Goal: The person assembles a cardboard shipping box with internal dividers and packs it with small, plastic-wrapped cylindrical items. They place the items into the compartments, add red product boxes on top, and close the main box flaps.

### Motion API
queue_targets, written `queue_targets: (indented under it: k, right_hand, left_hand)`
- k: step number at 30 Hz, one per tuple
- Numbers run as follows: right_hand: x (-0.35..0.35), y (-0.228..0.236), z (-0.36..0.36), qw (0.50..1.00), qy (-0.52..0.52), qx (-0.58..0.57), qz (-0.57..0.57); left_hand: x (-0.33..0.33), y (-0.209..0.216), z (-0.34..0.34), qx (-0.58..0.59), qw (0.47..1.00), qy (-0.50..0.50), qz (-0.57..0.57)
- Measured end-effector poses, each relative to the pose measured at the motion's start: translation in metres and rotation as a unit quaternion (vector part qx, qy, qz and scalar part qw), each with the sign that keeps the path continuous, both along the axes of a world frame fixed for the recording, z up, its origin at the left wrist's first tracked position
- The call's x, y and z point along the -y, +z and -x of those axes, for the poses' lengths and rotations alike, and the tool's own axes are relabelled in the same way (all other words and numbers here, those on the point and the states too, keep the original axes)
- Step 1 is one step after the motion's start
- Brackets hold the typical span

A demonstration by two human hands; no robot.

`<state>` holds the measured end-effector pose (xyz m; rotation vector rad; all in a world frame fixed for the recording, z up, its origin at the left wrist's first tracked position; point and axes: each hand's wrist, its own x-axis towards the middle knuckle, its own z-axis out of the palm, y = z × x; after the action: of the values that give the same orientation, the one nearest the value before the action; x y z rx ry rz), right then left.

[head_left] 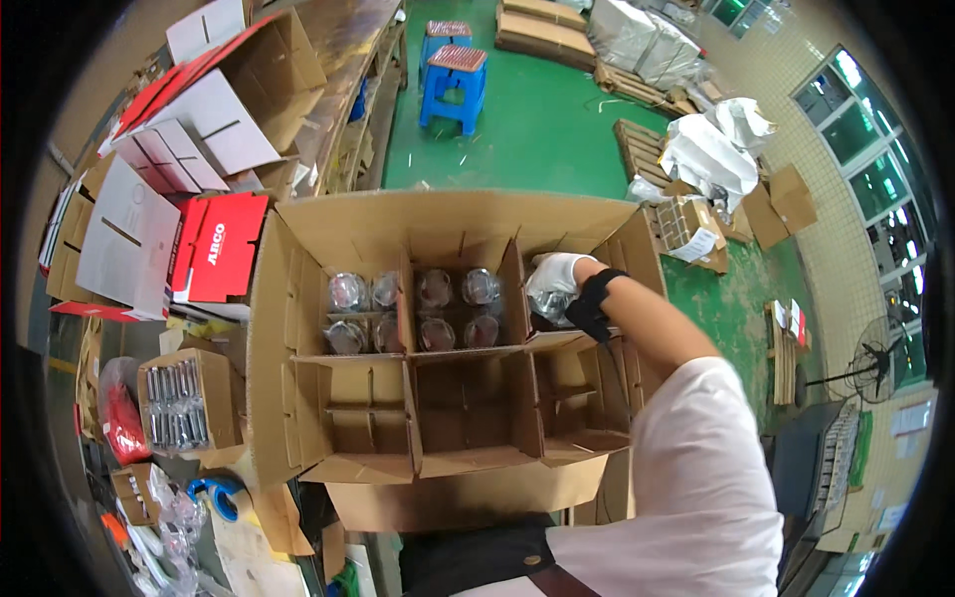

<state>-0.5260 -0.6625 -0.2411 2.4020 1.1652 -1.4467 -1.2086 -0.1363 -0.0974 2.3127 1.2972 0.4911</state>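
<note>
Clear, glossy film: one wrapped item [550, 306], located in the far right compartment of a large brown carton [438, 221]. Handling, as judged: fairly light, firm inside, slick outside; fragility uncertain, so best treated gently. Suggested hold: around the sides of the body, not by loose film. Appearance: silvery, see-through, bright highlights; full outline masked by hand and strap.

Right hand [560, 273]: white glove, black wrist strap [595, 304]; lies over the item's far side, fingers bent downward; whether they are closed on it, cannot tell. Left hand: out of view.

Matching stock: eight round-topped wrapped pieces [347, 292], four in the far left compartment, four in the far middle. Dividers [410, 418]: brown cardboard, upright.
</note>
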Motion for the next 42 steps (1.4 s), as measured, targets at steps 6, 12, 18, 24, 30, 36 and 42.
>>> queue_targets:
  k: [6,12,18,24,30,36,42]
  right_hand:
    - [-0.03,-0.029,0.025,0.988,-0.054,0.108,0.102]
    - [0.015,0.173,0.025,0.896,-0.402,0.017,-0.188]
    - [0.135,0.339,0.179,0.53,-0.61,0.138,-0.573]
    - [0.231,0.235,0.342,0.331,-0.713,0.301,-0.54]
    - [0.255,0.115,0.465,0.099,-0.866,0.219,-0.438]
    - [0.233,0.101,0.421,0.121,-0.874,0.148,-0.446]
    - [0.225,0.099,0.396,0.157,-0.859,0.105,-0.476]
  left_hand:
    - [0.081,0.101,-0.116,0.148,0.979,-0.036,0.137]
    - [0.19,0.148,-0.402,-0.018,0.818,-0.392,0.42]
    - [0.349,0.02,-0.592,-0.273,0.646,-0.56,0.441]
    - [0.505,-0.12,-0.669,-0.441,0.543,-0.708,0.1]
    - [0.499,-0.178,-0.61,-0.531,0.343,-0.774,0.018]
    - [0.494,-0.139,-0.596,-0.421,0.412,-0.774,-0.233]
    - [0.485,-0.168,-0.625,-0.301,0.522,-0.794,-0.081]
